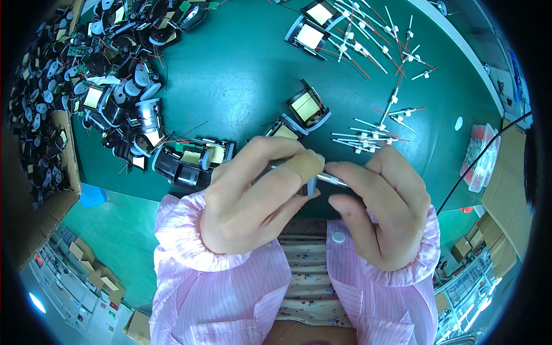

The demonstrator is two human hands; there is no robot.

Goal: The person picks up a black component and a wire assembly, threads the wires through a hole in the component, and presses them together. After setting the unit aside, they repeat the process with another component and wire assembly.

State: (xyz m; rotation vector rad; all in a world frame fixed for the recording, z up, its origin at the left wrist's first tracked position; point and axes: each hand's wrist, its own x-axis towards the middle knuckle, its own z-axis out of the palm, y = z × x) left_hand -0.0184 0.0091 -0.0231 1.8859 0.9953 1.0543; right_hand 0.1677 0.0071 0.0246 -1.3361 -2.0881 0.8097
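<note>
My left hand (259,195) is closed round a small part, mostly hidden by the fingers; only a grey curved edge (311,187) shows. A tan wrap covers one of its fingers. Facing it, my right hand (382,207) has its fingertips at a thin silver-white rod (332,180) whose other end reaches the left fingers. Just beyond the left hand are a black housing with a yellow pad (307,108) and another black housing (284,131), partly covered by the hand. Past the right hand lies a bunch of thin white rods (368,138) with red wires.
Many black and grey housings (123,86) with wires and circuit boards pile up on the left of the green table (218,63). A cardboard box (63,144) holds more. More rods (368,40) lie at the far right, and a clear plastic box (480,158) stands near the right edge.
</note>
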